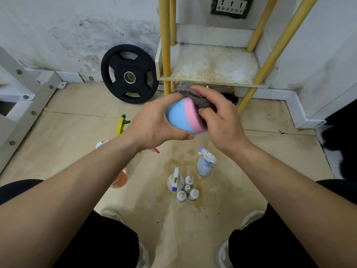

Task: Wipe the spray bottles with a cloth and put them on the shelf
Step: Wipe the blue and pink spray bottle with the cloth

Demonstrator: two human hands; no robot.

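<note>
Spray bottles are spread between your hands and the floor. Your left hand point(152, 122) grips one blue-and-pink bottle point(179, 117) from the side, fingers and thumb curled round its body, just in front of the lowest board of the shelf point(212, 64). Your right hand point(220, 120) clutches a grey cloth point(203, 103) bunched over the bottle's top, so its spray head is hidden. No lettering shows on the side of the bottle turned to you. On the floor point(77, 122) between your feet stand two white trigger bottles point(204, 165) and four small white bottles point(181, 196) in a tight cluster; any print on them is too small to read. Behind your left forearm you can see only parts: a yellow sprayer point(121, 125), a pink nozzle tip point(154, 150), a white cap point(101, 144) and an orange-tinted vessel point(119, 178), so their count is unclear. One black weight plate point(117, 74) leans on the wall, and one wall socket point(231, 5) with three outlets sits above the shelf, cut off at the top edge.
</note>
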